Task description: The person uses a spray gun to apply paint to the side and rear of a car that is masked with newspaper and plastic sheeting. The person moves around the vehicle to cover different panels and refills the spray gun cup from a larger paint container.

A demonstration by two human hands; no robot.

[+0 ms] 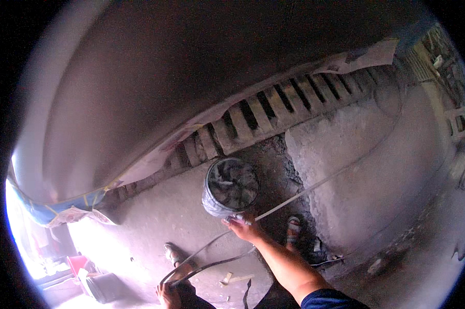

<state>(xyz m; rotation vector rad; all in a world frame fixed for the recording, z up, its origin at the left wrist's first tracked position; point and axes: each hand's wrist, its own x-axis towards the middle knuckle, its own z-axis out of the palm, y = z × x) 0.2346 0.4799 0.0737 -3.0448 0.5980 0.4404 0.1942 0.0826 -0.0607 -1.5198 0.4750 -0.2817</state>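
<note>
My left hand [168, 292] grips looped cable or thin hose [200, 249] at the lower left. My right hand [238, 226] is closed on a small pale, crumpled item at the near rim of a round bucket [208, 188]; I cannot make out what it is. The bucket holds dark murky contents, perhaps water with rags, and stands on the stained concrete floor [356, 170]. A pale line runs from beside my right hand toward the upper right. My sandalled feet [294, 226] show either side of the bucket.
A large curved grey body panel [155, 77] fills the top, its lower edge masked with paper and blue film [67, 203]. Beneath it runs a slatted floor grate [266, 113]. A red container [77, 263] stands at the lower left. Clutter [456, 121] lines the right side.
</note>
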